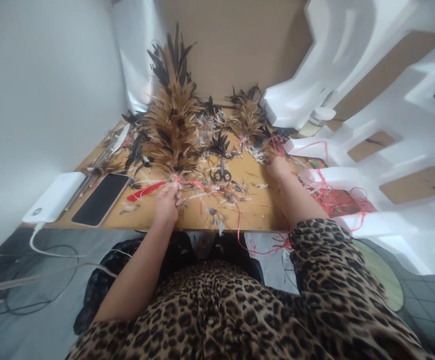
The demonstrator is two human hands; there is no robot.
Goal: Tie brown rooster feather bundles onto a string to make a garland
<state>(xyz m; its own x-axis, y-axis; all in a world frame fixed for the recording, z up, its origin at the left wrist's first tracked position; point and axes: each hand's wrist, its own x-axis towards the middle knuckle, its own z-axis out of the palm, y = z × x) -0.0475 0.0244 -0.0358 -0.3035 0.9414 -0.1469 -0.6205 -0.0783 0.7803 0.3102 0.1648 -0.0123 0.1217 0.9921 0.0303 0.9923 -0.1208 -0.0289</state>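
Note:
My left hand (167, 200) is closed around the bound base of a large brown and black feather bundle (172, 120) that stands up from the wooden table (255, 212). Red string (190, 184) trails from that base. My right hand (276, 165) reaches to a smaller feather bundle (248, 117) at the back right; its fingers are buried among feathers and red string. Small black scissors (221, 175) lie on the table between the two hands. A red strip (145, 191) lies just left of my left hand.
A black phone (100, 198) and a white power bank (54, 196) with a cable lie at the table's left end. White foam packing (371, 105) crowds the right side. Loose feathers and red string (330, 197) litter the table. A white wall stands on the left.

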